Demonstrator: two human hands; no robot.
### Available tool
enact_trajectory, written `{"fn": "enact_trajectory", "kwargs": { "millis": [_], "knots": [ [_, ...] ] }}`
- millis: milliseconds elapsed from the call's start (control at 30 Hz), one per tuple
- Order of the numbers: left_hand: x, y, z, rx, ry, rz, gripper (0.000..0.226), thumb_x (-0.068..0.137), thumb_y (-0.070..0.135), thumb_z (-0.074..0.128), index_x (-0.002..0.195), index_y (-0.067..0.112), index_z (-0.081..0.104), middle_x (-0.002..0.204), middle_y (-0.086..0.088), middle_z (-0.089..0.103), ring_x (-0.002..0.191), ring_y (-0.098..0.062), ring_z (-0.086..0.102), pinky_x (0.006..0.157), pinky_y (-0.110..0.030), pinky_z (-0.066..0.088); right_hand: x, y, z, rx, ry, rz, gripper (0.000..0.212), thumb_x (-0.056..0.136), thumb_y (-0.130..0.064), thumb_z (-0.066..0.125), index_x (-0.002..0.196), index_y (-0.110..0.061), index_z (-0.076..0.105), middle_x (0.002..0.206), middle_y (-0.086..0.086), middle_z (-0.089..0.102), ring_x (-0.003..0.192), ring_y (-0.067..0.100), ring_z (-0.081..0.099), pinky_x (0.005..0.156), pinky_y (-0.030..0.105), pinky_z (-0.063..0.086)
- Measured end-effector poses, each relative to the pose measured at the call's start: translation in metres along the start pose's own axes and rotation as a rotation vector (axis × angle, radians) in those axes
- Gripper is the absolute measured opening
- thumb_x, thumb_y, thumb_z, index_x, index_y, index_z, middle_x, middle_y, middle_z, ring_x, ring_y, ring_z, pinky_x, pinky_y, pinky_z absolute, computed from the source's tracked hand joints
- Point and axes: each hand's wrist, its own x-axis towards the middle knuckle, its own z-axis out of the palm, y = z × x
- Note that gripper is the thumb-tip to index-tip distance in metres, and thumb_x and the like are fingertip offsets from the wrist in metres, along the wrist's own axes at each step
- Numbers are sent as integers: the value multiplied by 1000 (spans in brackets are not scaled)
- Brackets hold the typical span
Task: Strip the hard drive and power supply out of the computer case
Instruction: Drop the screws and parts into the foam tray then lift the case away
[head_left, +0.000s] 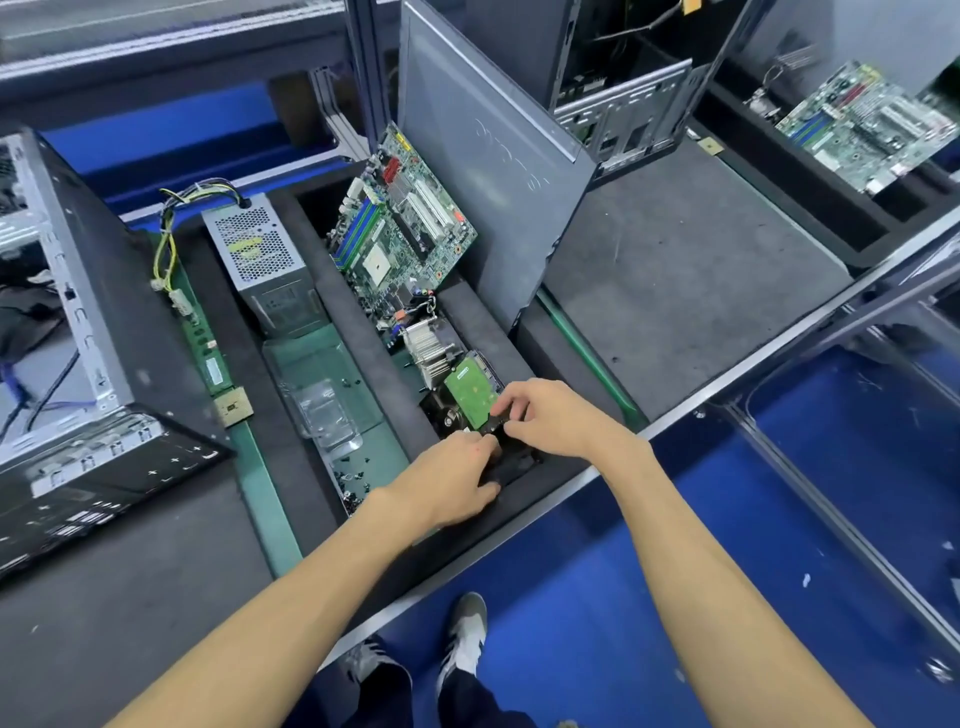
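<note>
Both hands, left hand (457, 480) and right hand (545, 415), grasp the hard drive (470, 397) with curled fingers, apparently seating it in the tray slot; next, let go.

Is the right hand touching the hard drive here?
Touching. The head view shows the right hand with its fingertips curled onto the near end of the hard drive, green board up, in the foam slot.

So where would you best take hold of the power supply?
Grip the power supply across its two long side walls, coming from above. It lies flat in its slot with the perforated top up, and the cable bundle leaves its far end, so avoid that end.
</note>
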Motion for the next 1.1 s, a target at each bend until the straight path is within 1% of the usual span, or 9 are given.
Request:
{"fn": "enact_trajectory", "kwargs": {
  "millis": [200, 367, 567, 667, 733, 833, 900, 967, 1100],
  "knots": [
    [-37, -5, -52, -178, 238, -9, 26, 92, 13, 53, 115, 15, 66, 114, 0, 68, 106, -20, 62, 91, -35, 49, 11, -51, -2, 130, 179, -143, 21, 92, -8, 57, 99, -22, 71, 77, -6, 62, 63, -2, 53, 60, 12, 38],
    [-103, -26, -122, -272, 615, -79, 28, 84, 0, 49, 97, 15, 70, 98, 4, 72, 93, -17, 66, 85, -37, 53, 32, -144, 7, 290, 295, -323, 15, 96, -10, 59, 99, -19, 71, 76, 3, 68, 61, 7, 57, 65, 20, 47],
    [-208, -79, -176, -301, 1107, -276, 26, 82, -3, 48, 89, 14, 67, 82, 9, 68, 77, -8, 62, 71, -19, 49, 58, -261, 43, 468, 296, -451, 15, 99, -20, 59, 111, -20, 67, 95, 4, 69, 82, 7, 61, 71, 15, 45],
    [-265, -127, -181, -168, 1314, -498, 20, 86, 2, 52, 96, 14, 65, 89, 7, 64, 83, -11, 56, 78, -15, 43, 66, -309, 68, 347, 286, -501, 36, 100, -36, 59, 133, -22, 55, 124, 2, 58, 110, 11, 55, 90, 19, 40],
    [-298, -165, -178, -96, 1331, -665, 18, 92, 9, 54, 108, 10, 63, 100, 0, 64, 95, -18, 55, 88, -25, 45, 69, -335, 85, 246, 281, -520, 52, 100, -44, 56, 146, -23, 44, 143, 3, 46, 131, 16, 43, 101, 25, 34],
    [-338, -216, -165, -166, 1079, -894, 25, 101, 20, 52, 120, 7, 61, 118, -12, 66, 112, -32, 58, 98, -45, 45, 67, -369, 113, 122, 342, -588, 51, 99, -43, 58, 146, -23, 48, 145, 4, 45, 139, 18, 37, 114, 37, 31],
    [-358, -234, -153, -203, 855, -914, 25, 103, 21, 50, 120, 8, 63, 119, -14, 68, 111, -33, 61, 95, -42, 45, 60, -391, 132, 67, 415, -671, 40, 98, -38, 62, 134, -18, 61, 139, 4, 55, 139, 21, 40, 119, 49, 26],
    [-374, -241, -143, -258, 807, -779, 20, 101, 13, 52, 115, 9, 66, 111, -10, 71, 98, -28, 64, 87, -32, 48, 49, -412, 152, 104, 508, -806, 26, 97, -28, 67, 115, -11, 71, 124, 6, 64, 133, 23, 48, 118, 44, 28],
    [-401, -241, -136, -291, 1087, -501, 30, 87, -15, 47, 96, 6, 67, 94, -3, 70, 85, -14, 61, 79, -11, 44, 23, -440, 191, 236, 621, -1149, 20, 93, -12, 66, 74, -5, 66, 71, -1, 61, 72, 16, 53, 68, 29, 47]
  ]
}}
